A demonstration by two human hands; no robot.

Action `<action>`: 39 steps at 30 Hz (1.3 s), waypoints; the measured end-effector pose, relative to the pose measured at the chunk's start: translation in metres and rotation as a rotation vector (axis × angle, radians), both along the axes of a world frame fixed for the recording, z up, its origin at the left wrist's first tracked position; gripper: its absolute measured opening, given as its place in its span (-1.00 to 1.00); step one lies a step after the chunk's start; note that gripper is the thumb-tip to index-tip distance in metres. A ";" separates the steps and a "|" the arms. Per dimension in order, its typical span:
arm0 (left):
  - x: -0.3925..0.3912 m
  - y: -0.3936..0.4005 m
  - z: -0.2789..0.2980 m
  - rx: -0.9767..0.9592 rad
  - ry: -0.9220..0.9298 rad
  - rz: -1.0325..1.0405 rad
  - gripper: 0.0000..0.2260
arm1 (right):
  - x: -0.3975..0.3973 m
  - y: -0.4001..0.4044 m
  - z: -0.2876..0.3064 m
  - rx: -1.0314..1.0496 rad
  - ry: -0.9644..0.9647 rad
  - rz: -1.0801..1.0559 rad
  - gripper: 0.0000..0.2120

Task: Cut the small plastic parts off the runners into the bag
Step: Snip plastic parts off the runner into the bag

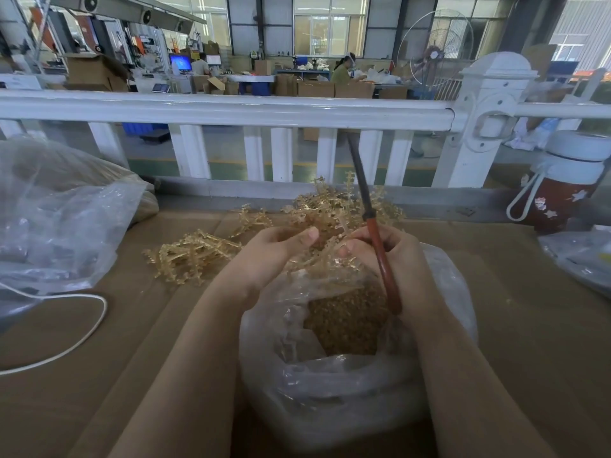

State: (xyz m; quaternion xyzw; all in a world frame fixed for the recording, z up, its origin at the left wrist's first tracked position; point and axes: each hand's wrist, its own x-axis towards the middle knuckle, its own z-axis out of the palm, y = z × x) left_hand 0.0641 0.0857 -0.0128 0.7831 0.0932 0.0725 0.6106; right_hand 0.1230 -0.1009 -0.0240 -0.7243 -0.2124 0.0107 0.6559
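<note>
Bag [330, 375] nearest, mouth open under both hands on worktop [99, 375]. Left hand [277, 249] grips runner [325, 247]; right hand [386, 252] grips cutter [380, 256]. Best snip close to parts, directly above bag.

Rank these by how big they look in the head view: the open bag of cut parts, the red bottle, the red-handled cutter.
1. Open bag of cut parts, clearly largest, though it sits nearest the camera.
2. Red bottle.
3. Red-handled cutter, long but thin; its ranking against the bottle is unsure, since the right hand covers part of it.
</note>
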 end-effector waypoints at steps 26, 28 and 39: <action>0.003 -0.010 0.006 -0.401 -0.164 -0.162 -0.73 | 0.006 0.002 -0.006 0.159 0.059 0.012 -0.97; 0.003 -0.010 0.006 -0.408 -0.182 -0.161 -0.73 | 0.006 0.001 -0.006 0.165 0.061 0.013 -0.96; 0.002 -0.010 0.006 -0.433 -0.148 -0.151 -0.71 | 0.006 -0.002 -0.005 0.174 0.066 0.035 -0.97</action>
